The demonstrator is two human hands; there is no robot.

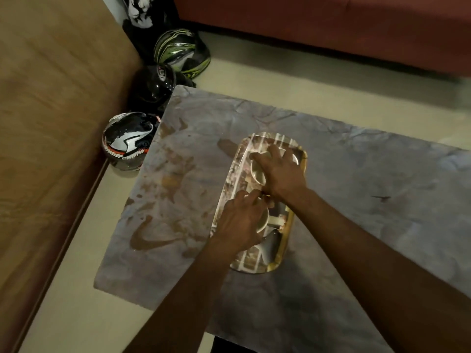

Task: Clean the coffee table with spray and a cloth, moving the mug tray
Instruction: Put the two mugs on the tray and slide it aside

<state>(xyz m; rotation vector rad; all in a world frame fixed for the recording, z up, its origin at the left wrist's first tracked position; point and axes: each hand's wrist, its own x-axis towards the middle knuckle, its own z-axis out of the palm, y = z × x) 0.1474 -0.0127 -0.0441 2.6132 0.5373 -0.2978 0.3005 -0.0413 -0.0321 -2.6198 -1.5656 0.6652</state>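
I see the grey marbled coffee table (356,174) carrying one thing directly — a patterned, gold-rimmed tray (293,240) near its middle. Brown smears (163,184) cover the tabletop from about eight to ten o'clock of the tray — one small dark mark (381,197) at three o'clock.

Pale cream floor (267,80), smooth, dimly lit. Tan upholstered sofa (56,123) along the left side, with a darker brown base strip at floor level. Reddish-brown sofa (318,24) across the far side. Three motorcycle helmets are grouped on the floor in the corner between them: green-and-black helmet (182,53), glossy black helmet (154,85), black-and-white helmet (127,140) with a toothed graphic. A dark printed fabric (142,11) is seen behind them.
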